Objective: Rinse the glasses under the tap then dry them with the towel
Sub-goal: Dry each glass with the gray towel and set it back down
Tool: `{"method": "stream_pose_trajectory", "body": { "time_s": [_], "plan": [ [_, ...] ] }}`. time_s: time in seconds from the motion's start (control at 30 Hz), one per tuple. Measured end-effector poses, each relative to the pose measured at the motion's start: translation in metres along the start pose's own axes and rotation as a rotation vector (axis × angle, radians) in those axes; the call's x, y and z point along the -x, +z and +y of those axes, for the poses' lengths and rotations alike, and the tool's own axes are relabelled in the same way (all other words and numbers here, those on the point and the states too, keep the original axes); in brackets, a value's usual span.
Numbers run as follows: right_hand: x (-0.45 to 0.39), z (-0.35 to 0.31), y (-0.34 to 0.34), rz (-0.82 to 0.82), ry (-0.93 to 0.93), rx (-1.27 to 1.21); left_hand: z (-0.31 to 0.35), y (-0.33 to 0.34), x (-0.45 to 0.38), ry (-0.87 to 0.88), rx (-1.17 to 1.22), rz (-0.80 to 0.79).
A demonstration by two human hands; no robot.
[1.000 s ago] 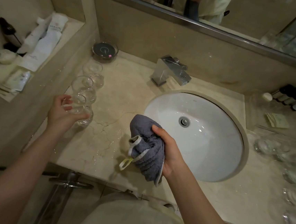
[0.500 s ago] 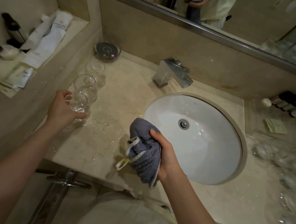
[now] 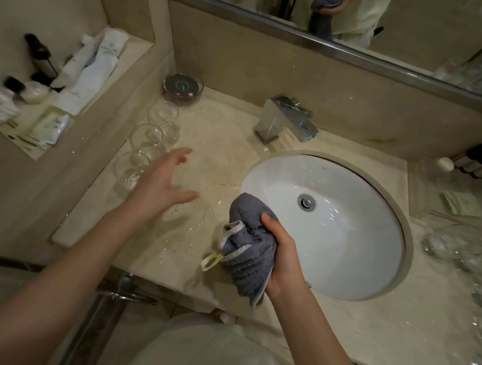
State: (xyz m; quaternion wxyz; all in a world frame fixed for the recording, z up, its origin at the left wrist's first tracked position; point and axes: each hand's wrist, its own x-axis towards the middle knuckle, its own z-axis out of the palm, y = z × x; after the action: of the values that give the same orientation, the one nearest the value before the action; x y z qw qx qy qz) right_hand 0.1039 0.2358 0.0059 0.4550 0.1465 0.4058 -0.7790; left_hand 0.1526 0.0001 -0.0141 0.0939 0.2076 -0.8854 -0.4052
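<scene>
Freed from the nearest glass (image 3: 130, 168), now standing third in a row at the table's (image 3: 145, 249) left edge, the left hand (image 3: 161, 182) hovers with its grip open, fingers spread. Right hand (image 3: 284, 255) grips the bunched grey towel (image 3: 246, 241) beside the sink (image 3: 345, 251); one glass looks finished, so next likely comes fetching a blurred unwashed glass (image 3: 445, 246) from the right for rinsing.

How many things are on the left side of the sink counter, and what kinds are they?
Clear glasses in a row: 3
Glass dish with a dark disc inside: 1
Total: 4
The blurry glasses to the right of the sink are too smeared to count.
</scene>
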Motion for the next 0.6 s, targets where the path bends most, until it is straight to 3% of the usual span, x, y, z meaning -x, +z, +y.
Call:
{"method": "stream_pose_trajectory", "body": {
  "time_s": [0.2, 0.6],
  "plan": [
    [0.035, -0.014, -0.038, 0.055, -0.108, -0.131, 0.065, 0.071, 0.003, 0.044, 0.077, -0.295],
    [0.137, -0.061, -0.182, 0.373, -0.398, -0.457, 0.229, 0.249, 0.001, 0.287, 0.01, -0.714]
  ]
}}
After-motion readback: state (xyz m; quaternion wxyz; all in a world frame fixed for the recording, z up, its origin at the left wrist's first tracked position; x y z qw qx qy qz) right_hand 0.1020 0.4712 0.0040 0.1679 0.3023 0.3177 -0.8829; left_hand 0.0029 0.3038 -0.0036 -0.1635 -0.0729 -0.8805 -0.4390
